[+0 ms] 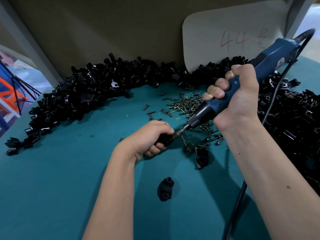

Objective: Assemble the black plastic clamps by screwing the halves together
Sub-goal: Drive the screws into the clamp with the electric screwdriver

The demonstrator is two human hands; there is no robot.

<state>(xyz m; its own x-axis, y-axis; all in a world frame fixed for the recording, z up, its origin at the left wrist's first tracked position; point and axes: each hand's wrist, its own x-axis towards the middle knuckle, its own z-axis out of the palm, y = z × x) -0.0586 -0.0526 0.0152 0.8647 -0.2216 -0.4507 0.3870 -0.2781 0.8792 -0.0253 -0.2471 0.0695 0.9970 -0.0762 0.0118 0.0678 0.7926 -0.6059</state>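
Note:
My left hand (pixel 149 135) grips a black plastic clamp (pixel 164 140) low over the teal table, fingers curled round it so most of it is hidden. My right hand (pixel 233 96) grips a blue electric screwdriver (pixel 220 103), tilted down to the left. Its bit (pixel 180 131) meets the clamp at my left fingertips. A loose clamp half (pixel 165 188) lies nearer to me on the table. Another black clamp piece (pixel 201 157) lies by the screws at the right.
Loose screws (pixel 187 103) are scattered behind and right of my hands. Piles of black clamp parts (pixel 83 94) ring the teal table (pixel 60 179) at the back and the right (pixel 290 118). The screwdriver's black cable (pixel 237 205) runs down past my right forearm. A cardboard sheet marked 44 (pixel 230 38) leans behind.

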